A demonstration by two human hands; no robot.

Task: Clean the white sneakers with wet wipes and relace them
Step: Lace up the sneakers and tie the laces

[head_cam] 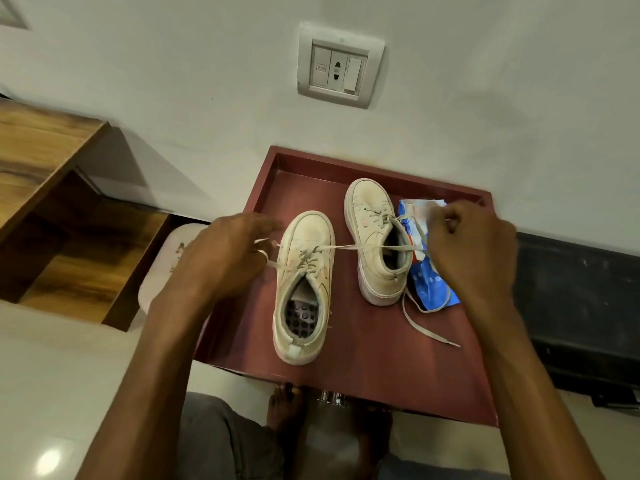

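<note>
Tension matters: left hand (221,258) and right hand (471,247) each pinch one end of the lace (349,247) of the near sneaker (304,292), grips closed. Pull evenly so the crossing seats flat.

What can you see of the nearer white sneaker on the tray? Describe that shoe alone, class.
The nearer sneaker is off-white and yellowed, leather-like, with a thick sole, grey lining, a perforated insole and a heel tab. It stands upright on the dark red tray, heel toward the camera. Its lace is threaded and pulled sideways: the left hand grips one end; the other runs taut toward the right hand.
</note>
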